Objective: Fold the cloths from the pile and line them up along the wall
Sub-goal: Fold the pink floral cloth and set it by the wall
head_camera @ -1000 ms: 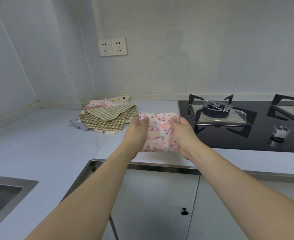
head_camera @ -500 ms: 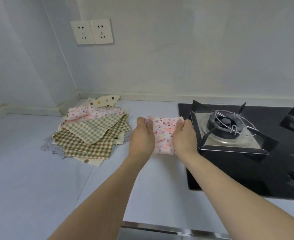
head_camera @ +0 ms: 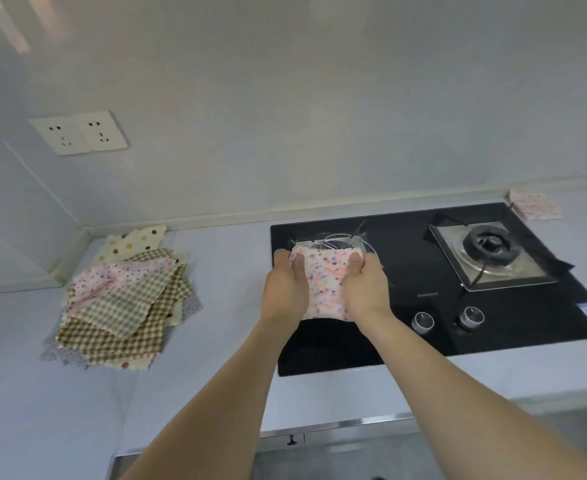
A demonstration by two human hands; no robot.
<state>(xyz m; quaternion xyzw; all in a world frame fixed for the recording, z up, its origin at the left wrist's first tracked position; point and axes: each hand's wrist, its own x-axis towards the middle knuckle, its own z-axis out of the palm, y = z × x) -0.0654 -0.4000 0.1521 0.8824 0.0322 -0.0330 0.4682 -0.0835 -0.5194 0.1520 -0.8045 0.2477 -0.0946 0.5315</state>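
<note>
I hold a folded pink cloth with coloured dots (head_camera: 325,284) between both hands, lifted over the left burner of the black hob. My left hand (head_camera: 285,289) grips its left edge and my right hand (head_camera: 366,291) grips its right edge. The pile of unfolded cloths (head_camera: 122,303) lies to the left near the corner, with checked, pink and dotted pieces fanned out. One folded pink cloth (head_camera: 534,209) lies by the wall at the far right, behind the hob.
The black glass hob (head_camera: 423,323) has two burners, the right burner (head_camera: 489,247) uncovered, and two knobs (head_camera: 447,320) at its front. A double socket (head_camera: 77,133) is on the wall above the pile. The counter's front edge (head_camera: 354,424) runs below my arms.
My hands have carried the folded pink cloth from the counter beside the pile rightward over the hob's left burner. The view swung right, revealing the folded cloth by the wall.
</note>
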